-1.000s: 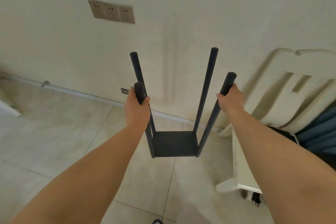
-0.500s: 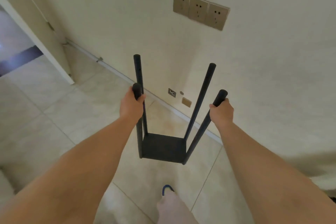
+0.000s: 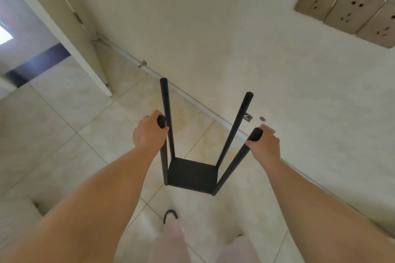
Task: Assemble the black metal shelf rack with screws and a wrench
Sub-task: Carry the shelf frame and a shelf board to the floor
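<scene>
The left hand [image 3: 147, 133] has its fingers curled tightly round the top of the near-left post of the black metal shelf rack with four round posts and a square shelf panel [image 3: 192, 174], the thumb lying over the post's rounded end. The right hand [image 3: 265, 147] wraps the near-right post just below its tip in the same way, fingers closed round it and the knuckles turned toward the wall. Both bare forearms reach forward and slightly inward from the lower corners of the view, wrists roughly level, so the rack hangs between them, held above the floor with its posts pointing up and splaying outward toward the camera and the shelf panel at the bottom. The two far posts stand free, touched by neither hand. Below the rack lies a floor of glossy beige tiles with thin grout lines [image 3: 64, 134], and the person's pale trouser legs and a blue-edged slipper [image 3: 170, 215] show at the bottom edge. Just beyond the rack rises a cream plaster wall [image 3: 213, 28] bearing a row of three beige socket plates [image 3: 346, 8] at upper right. A white door [image 3: 70, 28] stands open at the left.
</scene>
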